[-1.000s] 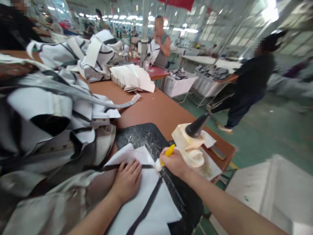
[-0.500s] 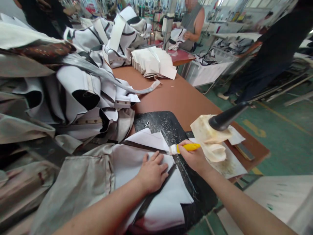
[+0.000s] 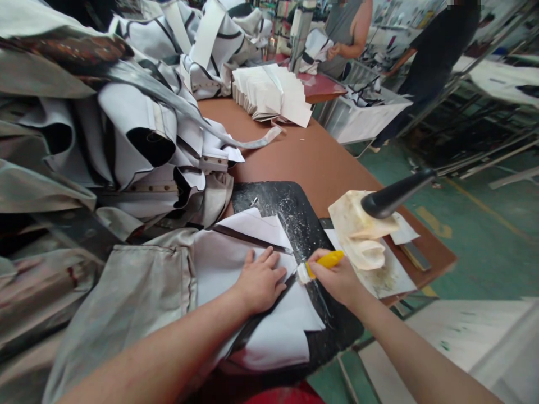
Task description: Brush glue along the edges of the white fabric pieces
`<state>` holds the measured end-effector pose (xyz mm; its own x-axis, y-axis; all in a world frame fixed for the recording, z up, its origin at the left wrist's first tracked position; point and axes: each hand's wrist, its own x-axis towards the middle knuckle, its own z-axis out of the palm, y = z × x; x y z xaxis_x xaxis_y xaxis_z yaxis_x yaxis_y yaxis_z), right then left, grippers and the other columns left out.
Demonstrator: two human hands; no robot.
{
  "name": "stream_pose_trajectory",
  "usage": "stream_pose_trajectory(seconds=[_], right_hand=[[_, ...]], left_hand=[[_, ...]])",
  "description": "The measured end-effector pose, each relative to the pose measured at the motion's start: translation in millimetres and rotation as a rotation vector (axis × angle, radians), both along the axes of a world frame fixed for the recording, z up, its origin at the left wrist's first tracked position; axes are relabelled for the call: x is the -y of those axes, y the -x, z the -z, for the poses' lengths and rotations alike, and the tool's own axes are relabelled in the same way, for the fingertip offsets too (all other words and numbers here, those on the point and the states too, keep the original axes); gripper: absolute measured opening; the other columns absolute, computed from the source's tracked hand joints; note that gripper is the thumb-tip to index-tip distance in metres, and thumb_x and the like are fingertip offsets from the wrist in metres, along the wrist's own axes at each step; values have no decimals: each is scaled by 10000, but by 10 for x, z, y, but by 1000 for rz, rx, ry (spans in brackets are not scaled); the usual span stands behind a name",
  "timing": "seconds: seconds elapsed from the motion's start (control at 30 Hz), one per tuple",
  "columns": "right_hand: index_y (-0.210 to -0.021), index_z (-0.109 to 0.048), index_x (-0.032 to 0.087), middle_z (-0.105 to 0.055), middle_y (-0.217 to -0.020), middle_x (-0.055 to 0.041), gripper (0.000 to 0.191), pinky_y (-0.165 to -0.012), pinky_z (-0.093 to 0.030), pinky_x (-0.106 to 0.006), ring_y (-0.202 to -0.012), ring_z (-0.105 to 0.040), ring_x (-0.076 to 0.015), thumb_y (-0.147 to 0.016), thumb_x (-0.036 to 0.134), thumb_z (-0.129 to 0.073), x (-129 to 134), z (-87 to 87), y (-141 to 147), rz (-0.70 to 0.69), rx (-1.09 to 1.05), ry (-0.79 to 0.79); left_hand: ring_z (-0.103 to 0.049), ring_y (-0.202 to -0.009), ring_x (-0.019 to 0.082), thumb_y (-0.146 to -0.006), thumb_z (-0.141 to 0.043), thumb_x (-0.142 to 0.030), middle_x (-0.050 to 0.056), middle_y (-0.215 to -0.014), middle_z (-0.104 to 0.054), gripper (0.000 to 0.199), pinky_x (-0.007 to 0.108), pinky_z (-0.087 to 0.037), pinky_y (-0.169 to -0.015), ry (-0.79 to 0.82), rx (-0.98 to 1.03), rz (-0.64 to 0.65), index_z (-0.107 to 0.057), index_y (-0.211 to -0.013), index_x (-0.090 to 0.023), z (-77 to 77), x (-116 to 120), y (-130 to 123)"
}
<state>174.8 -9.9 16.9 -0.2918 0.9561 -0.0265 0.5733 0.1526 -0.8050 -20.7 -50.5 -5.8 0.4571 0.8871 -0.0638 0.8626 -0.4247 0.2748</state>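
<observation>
the left hand lay flat, fingers spread and pressed down on a white fabric piece with dark trim, which rested on a black mat at the near end of a brown table. just right of that hand, the right hand was closed around a yellow-handled brush, its pale tip touching the fabric's dark edge over the mat. the mat was streaked with white smears. right of the mat, near the table's right edge, stood a glue-crusted container with a black handle sticking out to the right, set on a stained sheet. left of the mat, a large heap of white, grey and black-trimmed fabric pieces covered that side of the table and spilled toward the viewer, with a greyish folded piece lying just left of the white one. beyond the mat, farther down the table, sat a fanned stack of white cut pieces, and a long pale strip trailed from the heap toward it. past the far end of the table, a person in a grey sleeveless top handled cloth, and another person in dark clothes stood to the right on the green floor, beside a table holding more fabric.
</observation>
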Motion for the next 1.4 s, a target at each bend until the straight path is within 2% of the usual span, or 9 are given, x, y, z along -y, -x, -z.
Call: stream_pose_trajectory(seconds=[0.17, 0.23, 0.47, 0.57, 0.77, 1.0, 1.17, 1.3, 1.4], right_hand=[[-626, -546, 182, -557, -602, 3, 131, -591, -409, -257, -603, -532, -154, -694, 271, -478, -320, 52, 224, 181, -136, -156], [-620, -542, 184, -544, -584, 12, 125, -583, -403, -253, -589, -523, -148, -700, 252, -475, -169, 85, 148, 150, -106, -121], [-585, -536, 188, -504, -536, 28, 204, -493, -355, -235, -526, -482, -127, -766, 263, -478, 832, 121, -391, 57, -10, 140], [-596, -550, 189, -509, -526, 27, 196, -483, -359, -236, -516, -485, -131, -763, 269, -486, 806, 65, -427, 100, -34, 153], [-651, -559, 184, -548, -604, 6, 167, -564, -403, -246, -598, -524, -146, -767, 287, -499, 548, 78, -303, 191, -142, -29], [-623, -555, 196, -545, -587, -2, 261, -558, -392, -262, -573, -524, -153, -829, 321, -456, 1328, 156, -607, 148, 58, 58], [-691, -587, 208, -585, -662, -28, 236, -570, -423, -270, -611, -547, -173, -822, 384, -500, 1308, -47, -707, 321, -39, -44], [-712, -593, 214, -589, -677, -22, 241, -589, -419, -274, -632, -549, -175, -820, 402, -488, 1113, -127, -571, 310, -101, -46], [-637, -563, 216, -534, -589, 6, 273, -551, -398, -270, -574, -518, -161, -822, 391, -466, 979, -112, -505, 202, -124, 19]], left_hand=[[-281, -1288, 299, -839, -515, -399, 64, -1316, -444, 265, 628, -245, -958, 3, -7, 7, -566, -1079, -298, 4, 14, -22], [-267, -1296, 299, -837, -518, -401, 67, -1327, -434, 280, 624, -231, -969, 10, -8, 0, -565, -1092, -297, 11, 19, -26], [-260, -1295, 317, -821, -538, -382, 99, -1335, -421, 290, 632, -226, -971, -25, -57, 14, -568, -1079, -253, 31, 36, -72], [-256, -1289, 345, -822, -532, -369, 123, -1330, -417, 305, 659, -221, -953, -18, -87, 23, -564, -1091, -229, 32, 39, -116], [-252, -1290, 344, -828, -532, -368, 108, -1343, -399, 308, 652, -199, -966, -34, -94, 8, -553, -1109, -245, 74, 43, -158], [-267, -1287, 333, -828, -538, -388, 97, -1336, -414, 300, 638, -228, -950, -35, -88, 11, -554, -1100, -265, 88, 44, -152], [-276, -1298, 262, -862, -482, -386, 51, -1353, -418, 287, 503, -289, -982, -48, -91, 51, -537, -1124, -283, -172, -128, 113], [-187, -1338, 264, -845, -495, -358, 78, -1431, -303, 469, 462, -191, -1061, -45, -189, -209, -405, -1289, -237, -529, -446, 528], [-389, -1226, 318, -774, -561, -458, 129, -1373, -390, 639, 432, -326, -989, 98, -238, -328, -364, -1326, -203, -735, -707, 796]])
